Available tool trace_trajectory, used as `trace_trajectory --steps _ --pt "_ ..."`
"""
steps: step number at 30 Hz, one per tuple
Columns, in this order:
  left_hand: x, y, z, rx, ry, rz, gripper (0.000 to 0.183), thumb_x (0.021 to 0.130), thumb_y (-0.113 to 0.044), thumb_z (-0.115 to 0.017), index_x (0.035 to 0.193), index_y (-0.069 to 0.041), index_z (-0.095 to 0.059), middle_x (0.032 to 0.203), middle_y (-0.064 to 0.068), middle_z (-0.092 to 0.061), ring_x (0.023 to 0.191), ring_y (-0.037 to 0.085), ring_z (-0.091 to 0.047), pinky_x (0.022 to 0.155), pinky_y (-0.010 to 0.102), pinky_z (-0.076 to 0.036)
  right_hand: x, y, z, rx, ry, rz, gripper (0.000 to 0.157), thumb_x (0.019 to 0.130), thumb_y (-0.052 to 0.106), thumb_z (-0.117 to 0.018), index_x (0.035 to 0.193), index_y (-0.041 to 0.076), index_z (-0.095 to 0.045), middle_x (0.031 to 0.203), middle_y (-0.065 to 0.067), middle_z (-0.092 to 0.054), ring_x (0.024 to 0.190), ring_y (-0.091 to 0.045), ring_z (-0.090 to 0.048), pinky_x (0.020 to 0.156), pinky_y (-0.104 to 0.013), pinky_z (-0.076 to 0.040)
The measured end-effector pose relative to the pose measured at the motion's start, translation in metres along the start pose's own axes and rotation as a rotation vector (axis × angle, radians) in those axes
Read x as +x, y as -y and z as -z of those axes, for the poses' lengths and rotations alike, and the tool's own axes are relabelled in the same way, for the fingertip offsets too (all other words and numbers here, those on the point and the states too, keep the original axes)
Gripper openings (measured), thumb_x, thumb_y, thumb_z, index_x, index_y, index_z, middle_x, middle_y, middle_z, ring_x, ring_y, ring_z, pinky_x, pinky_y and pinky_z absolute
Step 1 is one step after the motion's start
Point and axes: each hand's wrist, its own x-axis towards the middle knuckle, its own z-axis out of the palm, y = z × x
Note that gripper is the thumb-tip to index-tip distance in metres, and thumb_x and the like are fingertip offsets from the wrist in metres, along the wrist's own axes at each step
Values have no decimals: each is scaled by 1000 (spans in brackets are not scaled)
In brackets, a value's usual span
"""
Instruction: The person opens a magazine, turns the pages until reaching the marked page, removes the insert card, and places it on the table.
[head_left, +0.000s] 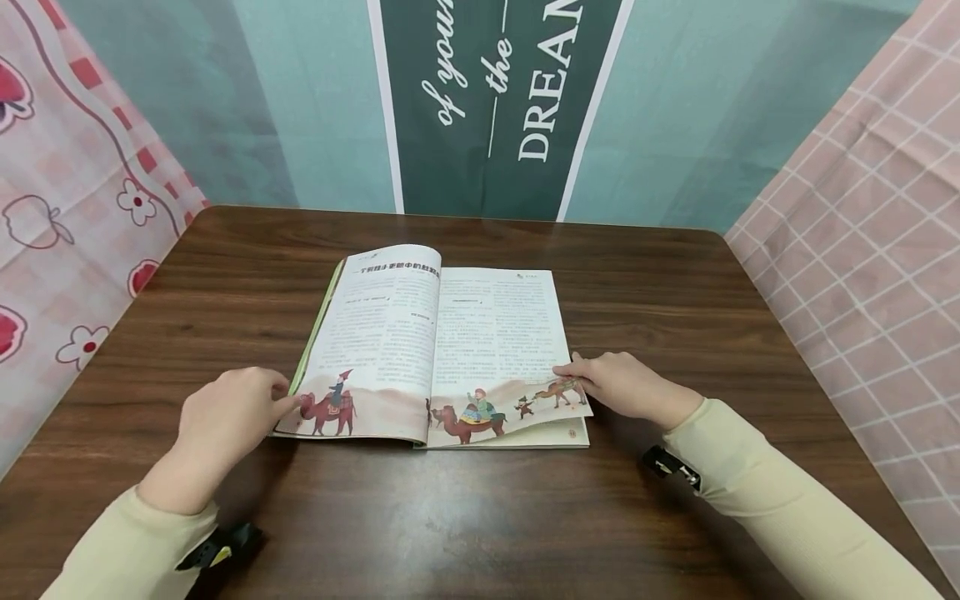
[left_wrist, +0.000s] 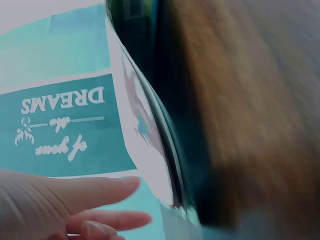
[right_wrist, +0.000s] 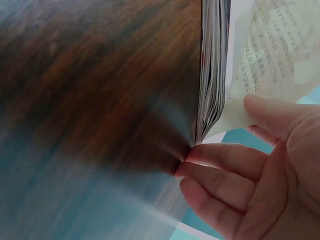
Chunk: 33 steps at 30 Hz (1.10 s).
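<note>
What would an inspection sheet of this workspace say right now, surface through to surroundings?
Surface: dark wood-grain table, light glare in front of the book.
Job's things: book open, illustrated along the bottom; right page lifted at its lower outer corner, another page showing beneath.
Clutter: nothing seen.
Hands: right hand pinches the right page; left hand is at the left page's lower outer corner, contact unclear.
Cables: nothing seen.
Surroundings: teal backdrop with lettering; pink cloths left and right.

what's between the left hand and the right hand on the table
The open magazine lies between the left hand and right hand, as the head view shows.
</note>
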Motion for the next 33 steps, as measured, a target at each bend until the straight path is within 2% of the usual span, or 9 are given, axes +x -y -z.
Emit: trace_trajectory --steps 3,7,10,12,16,22,26,30,33 --pt "4 -17 3 -33 -28 -47 25 82 -33 -67 94 -11 -73 75 8 -65 59 19 -52 45 38 -38 1 0 1 36 18 -22 29 92 7 -54 118 8 -65 111 -25 -61 58 -12 -52 56 -34 -44" --pt "12 -44 5 -76 -63 -136 21 83 -29 -68 94 -12 -74 65 -2 -58 56 15 -48 45 34 -37 2 -1 2 78 28 -49 27 95 16 -51 117 9 -65 118 -23 -59 83 -21 -63 70 -41 -48" --pt "19 -67 3 -102 -101 -218 18 82 -28 -69 92 -14 -74 60 -5 -50 55 13 -44 47 32 -35 3 -1 4 113 35 -62 28 97 21 -50 116 9 -66 117 -17 -61 100 -28 -61 79 -46 -47" --pt "23 -83 2 -122 -119 -271 19 82 -28 -70 92 -13 -74 60 -5 -47 55 13 -43 48 31 -34 3 -1 4 130 40 -66 29 97 23 -49 115 9 -66 114 -13 -63 102 -29 -61 80 -46 -47" --pt "33 -114 1 -172 -143 -383 18 82 -28 -71 91 -12 -74 58 -5 -45 54 11 -40 48 28 -33 4 0 6 150 49 -80 30 98 26 -47 115 9 -65 109 -6 -66 94 -24 -64 77 -44 -48" --pt "48 -158 -6 -245 -88 -498 24 86 -30 -66 103 -15 -73 62 -6 -48 56 9 -40 48 24 -32 6 2 7 153 53 -120 27 100 24 -43 111 9 -62 92 -1 -65 79 -16 -60 72 -42 -46" --pt "55 -184 -18 -277 -14 -527 29 89 -34 -63 110 -17 -70 62 -6 -49 55 8 -41 48 22 -32 9 3 5 132 33 -132 23 100 24 -43 103 10 -61 68 6 -51 63 -12 -48 62 -36 -41" --pt "59 -206 -29 -305 25 -532 31 89 -37 -62 111 -17 -70 65 -5 -55 57 10 -45 47 22 -34 11 5 3 113 13 -134 21 99 26 -44 95 11 -59 59 6 -40 57 -12 -43 57 -33 -37" --pt "62 -218 -35 -301 19 -533 31 88 -39 -62 109 -18 -72 81 -5 -66 70 8 -57 50 22 -40 12 5 3 97 6 -129 23 99 26 -44 85 13 -56 58 6 -36 54 -12 -40 55 -31 -35"
